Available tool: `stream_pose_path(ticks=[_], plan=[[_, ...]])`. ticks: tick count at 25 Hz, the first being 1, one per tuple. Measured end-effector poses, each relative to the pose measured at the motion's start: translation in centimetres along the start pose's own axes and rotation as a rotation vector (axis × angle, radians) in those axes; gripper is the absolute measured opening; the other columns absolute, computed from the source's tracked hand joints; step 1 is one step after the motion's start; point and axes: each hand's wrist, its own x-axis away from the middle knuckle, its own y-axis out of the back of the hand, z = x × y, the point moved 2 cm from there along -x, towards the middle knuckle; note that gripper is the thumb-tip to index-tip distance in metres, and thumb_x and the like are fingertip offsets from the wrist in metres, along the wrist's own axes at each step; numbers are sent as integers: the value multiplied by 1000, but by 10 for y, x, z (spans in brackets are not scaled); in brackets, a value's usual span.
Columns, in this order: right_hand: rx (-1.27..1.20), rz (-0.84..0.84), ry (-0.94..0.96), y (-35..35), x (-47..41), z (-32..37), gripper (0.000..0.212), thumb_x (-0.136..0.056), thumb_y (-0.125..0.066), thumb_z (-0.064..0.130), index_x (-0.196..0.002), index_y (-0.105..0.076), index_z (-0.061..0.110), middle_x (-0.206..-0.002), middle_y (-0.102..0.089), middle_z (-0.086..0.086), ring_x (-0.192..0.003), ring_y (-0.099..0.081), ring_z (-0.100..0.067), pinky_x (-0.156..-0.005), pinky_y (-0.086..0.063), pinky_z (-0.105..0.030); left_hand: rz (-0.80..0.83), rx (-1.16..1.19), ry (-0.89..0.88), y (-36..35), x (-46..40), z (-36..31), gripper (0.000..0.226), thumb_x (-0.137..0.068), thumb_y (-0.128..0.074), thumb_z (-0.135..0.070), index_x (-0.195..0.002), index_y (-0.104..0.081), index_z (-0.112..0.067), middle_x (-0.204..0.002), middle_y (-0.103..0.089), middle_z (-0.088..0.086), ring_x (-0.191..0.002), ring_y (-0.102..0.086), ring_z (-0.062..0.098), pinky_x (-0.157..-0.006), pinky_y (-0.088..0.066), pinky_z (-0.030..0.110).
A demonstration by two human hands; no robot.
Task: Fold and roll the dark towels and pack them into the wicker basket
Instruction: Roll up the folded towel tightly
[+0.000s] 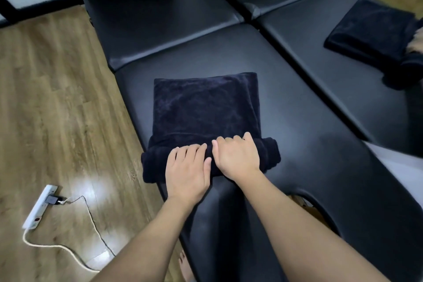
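on the black padded table (297, 121), my left hand (186, 168) and right hand (237, 155) press side by side, fingers curled over the dark towel (203, 110)'s rolled near end.

No legible text, label, brand, number or sign in the head view. The white power strip (39, 207) on the floor carries a small red mark near its lower end, too small to tell whether it is lettering or a switch. The black plug adapter (53, 199) seated in the strip shows no readable print.
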Motion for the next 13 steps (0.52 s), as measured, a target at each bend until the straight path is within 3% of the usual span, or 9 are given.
stream_pose_path(ticks=[3,5,7,9,11,13], plan=[[-68,-46,-135,4,8,2,40,-103,-37,35,-77,-62,17,-72,-63,-2,-64,-53,-27,-73,-36,-42,115,-128,-23,3,-39,2,46,-103,-24,-35,-79,-60,-21,-78,-65,0,-68,-53,27,-69,-36,41],[-99,-86,-179,-1,34,10,37,-102,-41,37,-112,-69,15,-107,-66,-7,-98,-61,-32,-95,-40,-46,243,-137,-29,6,-63,1,48,-102,-16,-37,-73,-53,-25,-76,-67,0,-67,-55,26,-68,-31,39],[-73,-104,-185,-8,48,19,43,-102,-42,38,-133,-61,16,-128,-61,-9,-121,-55,-38,-111,-33,-50,366,-97,0,6,-81,3,49,-105,-17,-38,-76,-55,-27,-80,-70,-1,-69,-57,24,-70,-31,37],[-53,-102,-177,-9,31,16,39,-103,-40,37,-123,-65,16,-115,-64,-7,-108,-60,-37,-105,-37,-50,397,-84,37,6,-84,3,50,-105,-17,-38,-75,-56,-27,-80,-70,-1,-70,-58,23,-70,-34,37],[-32,-95,-107,-8,5,5,34,-102,-40,36,-95,-66,16,-88,-64,-5,-79,-58,-33,-86,-43,-48,261,-103,53,5,-69,3,48,-102,-17,-36,-75,-55,-26,-79,-67,-3,-70,-55,23,-70,-36,39],[17,-61,-12,-8,-13,-1,38,-102,-38,35,-77,-60,16,-70,-61,-4,-63,-50,-29,-72,-39,-45,136,-54,88,2,-45,3,44,-102,-24,-37,-88,-64,-24,-88,-66,-5,-78,-56,23,-76,-38,39]])
